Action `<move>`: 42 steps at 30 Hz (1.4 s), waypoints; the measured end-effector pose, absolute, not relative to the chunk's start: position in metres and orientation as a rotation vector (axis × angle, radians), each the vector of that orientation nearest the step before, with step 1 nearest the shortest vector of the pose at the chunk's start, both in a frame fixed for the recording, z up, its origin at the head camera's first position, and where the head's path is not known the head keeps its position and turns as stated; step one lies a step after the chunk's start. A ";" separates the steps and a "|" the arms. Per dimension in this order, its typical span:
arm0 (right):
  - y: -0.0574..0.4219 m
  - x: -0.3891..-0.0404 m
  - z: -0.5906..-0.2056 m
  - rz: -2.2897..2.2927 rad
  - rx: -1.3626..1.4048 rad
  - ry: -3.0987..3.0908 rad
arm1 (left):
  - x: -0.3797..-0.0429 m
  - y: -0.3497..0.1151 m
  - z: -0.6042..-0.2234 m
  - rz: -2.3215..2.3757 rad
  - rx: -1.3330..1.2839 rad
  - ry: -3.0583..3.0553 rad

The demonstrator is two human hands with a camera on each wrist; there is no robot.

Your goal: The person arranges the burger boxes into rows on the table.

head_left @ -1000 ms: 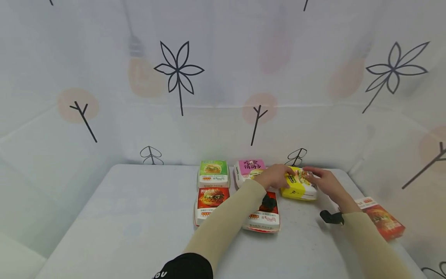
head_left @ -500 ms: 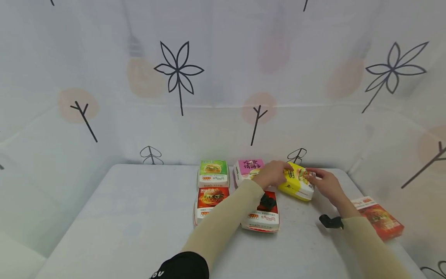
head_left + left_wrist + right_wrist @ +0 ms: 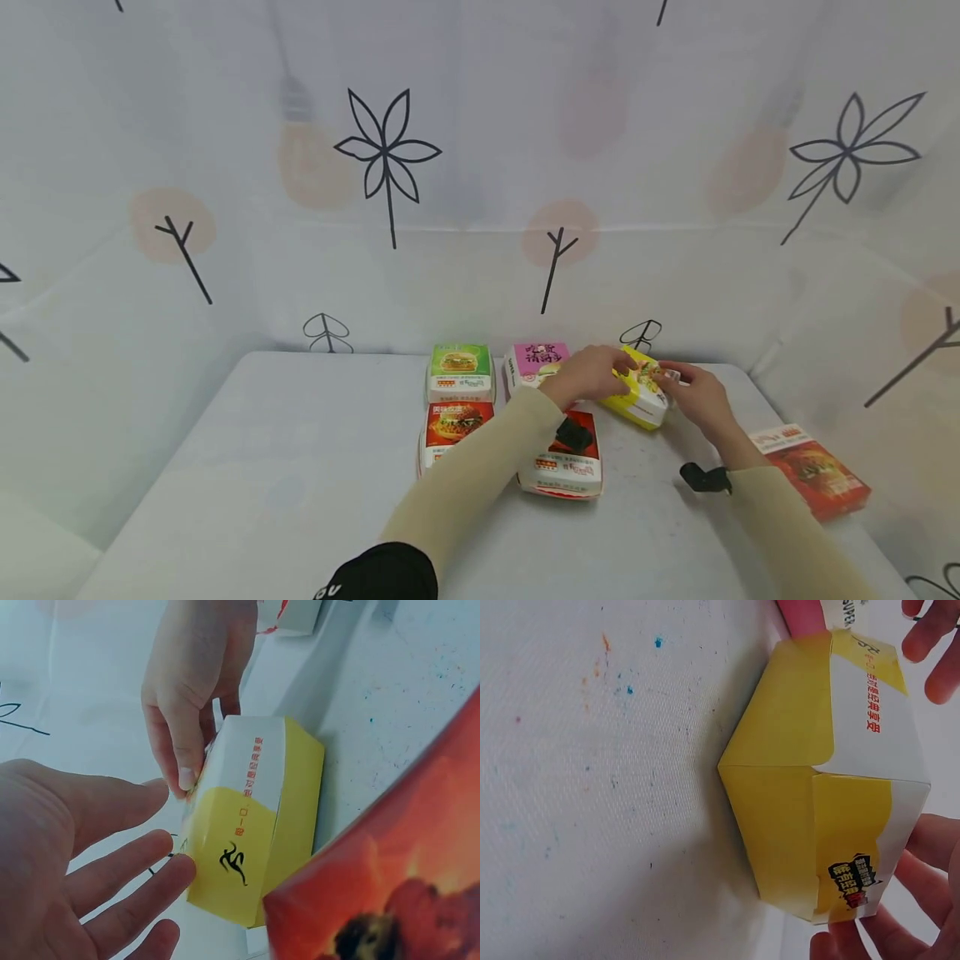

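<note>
A yellow and white burger box stands at the back right of the white table, turned at an angle. My right hand holds it from the right, thumb on its top and fingers around the far side. My left hand is at its left end; in the left wrist view its fingers are spread and fairly straight, with a fingertip at the box's edge. Whether that fingertip presses on the box I cannot tell. Part of the lid is hidden behind the hands.
Left of it are a pink burger box, a green one and two red ones, arranged in two rows. My left forearm covers parts of them. Another red box lies near the right edge, partly behind my right sleeve.
The yellow box has turned on the table and shifted slightly left, its right end swinging round. Both hands have moved slightly with it. The other boxes stay put.
</note>
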State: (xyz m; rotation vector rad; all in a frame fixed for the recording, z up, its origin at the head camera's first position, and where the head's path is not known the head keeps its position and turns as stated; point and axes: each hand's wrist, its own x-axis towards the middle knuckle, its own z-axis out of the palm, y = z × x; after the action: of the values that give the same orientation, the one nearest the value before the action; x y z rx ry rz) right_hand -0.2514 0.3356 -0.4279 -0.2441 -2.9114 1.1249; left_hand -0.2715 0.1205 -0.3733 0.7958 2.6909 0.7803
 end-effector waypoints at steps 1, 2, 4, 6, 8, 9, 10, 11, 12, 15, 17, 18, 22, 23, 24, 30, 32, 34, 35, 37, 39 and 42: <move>0.335 -0.251 -0.428 1.130 -0.256 -2.908 | -0.271 0.121 -0.374 0.778 0.797 2.683; 0.334 -0.251 -0.428 1.136 -0.269 -2.906 | -0.271 0.122 -0.375 0.769 0.801 2.677; 0.333 -0.250 -0.428 1.143 -0.282 -2.903 | -0.271 0.123 -0.376 0.752 0.798 2.672; 0.332 -0.250 -0.428 1.144 -0.297 -2.902 | -0.270 0.124 -0.377 0.739 0.784 2.674; 0.332 -0.249 -0.428 1.143 -0.307 -2.903 | -0.270 0.125 -0.378 0.735 0.772 2.679; 0.332 -0.248 -0.428 1.141 -0.310 -2.903 | -0.270 0.126 -0.378 0.735 0.766 2.682; 0.332 -0.248 -0.428 1.136 -0.313 -2.904 | -0.270 0.126 -0.379 0.737 0.757 2.684; 0.332 -0.247 -0.428 1.129 -0.313 -2.904 | -0.270 0.126 -0.379 0.739 0.746 2.686; 0.332 -0.247 -0.428 1.119 -0.304 -2.906 | -0.270 0.126 -0.379 0.736 0.739 2.689; 0.333 -0.245 -0.428 1.092 -0.274 -2.910 | -0.271 0.126 -0.379 0.727 0.716 2.693; 0.334 -0.245 -0.428 1.083 -0.246 -2.916 | -0.271 0.126 -0.379 0.723 0.705 2.697; 0.334 -0.245 -0.429 1.092 -0.236 -2.919 | -0.271 0.125 -0.379 0.718 0.703 2.698; 0.337 -0.245 -0.431 1.178 -0.214 -2.928 | -0.271 0.125 -0.380 0.709 0.699 2.697; 0.338 -0.245 -0.432 1.205 -0.214 -2.927 | -0.271 0.125 -0.381 0.708 0.698 2.696; 0.338 -0.245 -0.432 1.219 -0.212 -2.929 | -0.271 0.125 -0.381 0.708 0.697 2.694; 0.339 -0.242 -0.434 1.187 -0.181 -2.945 | -0.271 0.125 -0.383 0.682 0.706 2.698; 0.339 -0.241 -0.435 1.174 -0.179 -2.947 | -0.271 0.126 -0.383 0.670 0.714 2.701; 0.339 -0.240 -0.435 1.177 -0.178 -2.944 | -0.271 0.125 -0.384 0.666 0.720 2.700; 0.338 -0.239 -0.436 1.176 -0.181 -2.944 | -0.271 0.125 -0.384 0.665 0.721 2.700; 0.338 -0.238 -0.437 1.176 -0.178 -2.943 | -0.271 0.125 -0.385 0.662 0.726 2.698; 0.336 -0.236 -0.438 1.174 -0.172 -2.944 | -0.270 0.125 -0.385 0.663 0.723 2.696; 0.335 -0.234 -0.439 1.159 -0.162 -2.952 | -0.268 0.125 -0.386 0.647 0.726 2.705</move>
State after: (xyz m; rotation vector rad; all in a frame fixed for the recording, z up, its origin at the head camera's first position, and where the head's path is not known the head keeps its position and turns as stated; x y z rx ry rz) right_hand -0.2340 0.3351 -0.4387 -0.1624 -2.9518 1.1588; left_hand -0.2684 0.1252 -0.3859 0.7256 2.7046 0.6471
